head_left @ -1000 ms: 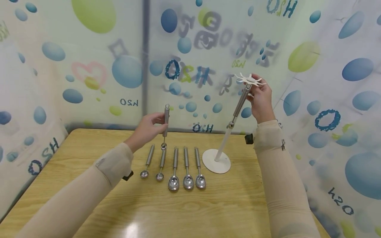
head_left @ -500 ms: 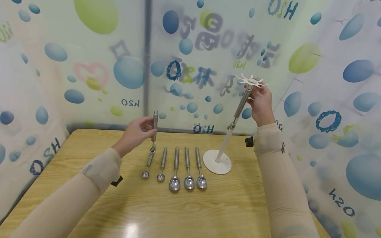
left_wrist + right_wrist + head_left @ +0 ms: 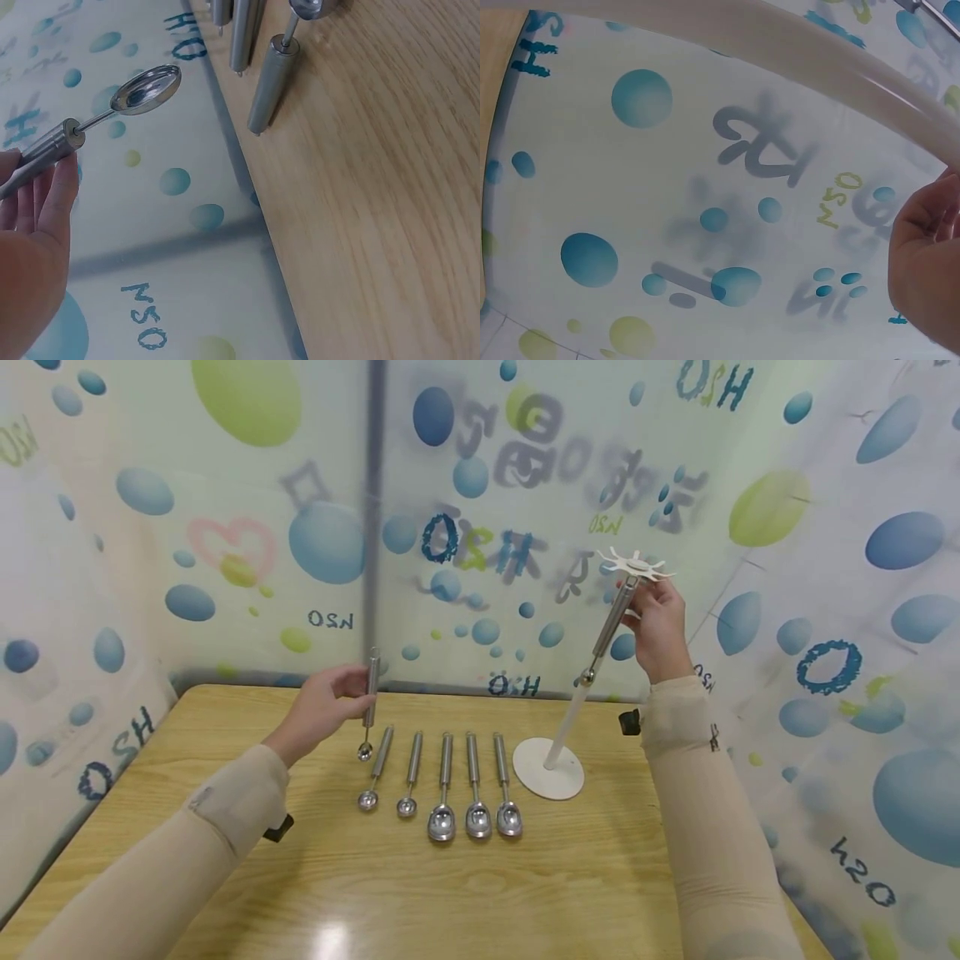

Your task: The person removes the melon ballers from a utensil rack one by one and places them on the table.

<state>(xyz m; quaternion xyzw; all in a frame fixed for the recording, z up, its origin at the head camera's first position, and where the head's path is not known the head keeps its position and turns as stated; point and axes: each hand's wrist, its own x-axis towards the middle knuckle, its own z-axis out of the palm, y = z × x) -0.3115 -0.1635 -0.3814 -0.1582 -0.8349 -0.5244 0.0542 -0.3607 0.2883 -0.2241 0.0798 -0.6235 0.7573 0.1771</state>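
Observation:
My left hand [image 3: 318, 706] pinches the handle of a small metal scoop [image 3: 371, 693], upright with its bowl down just above the table. In the left wrist view the shiny oval bowl of that scoop [image 3: 146, 90] points away from the fingers. A white stand [image 3: 547, 768] has a round base, a leaning pole and a spoked hook top [image 3: 633, 564]. My right hand [image 3: 658, 627] holds the stand's pole just under the hooks; its fingertips are partly hidden. From a hook hangs another metal scoop [image 3: 613, 618], in front of the pole.
Several metal scoops lie in a row, bowls toward me, among them a small scoop [image 3: 368, 800] at the left and a large scoop [image 3: 509, 818] near the stand. Behind the wooden table [image 3: 555, 893] hangs a patterned curtain [image 3: 480, 527].
My left hand has carried its scoop left and down, from above the row to beyond its left end. The right hand stays at the stand's top.

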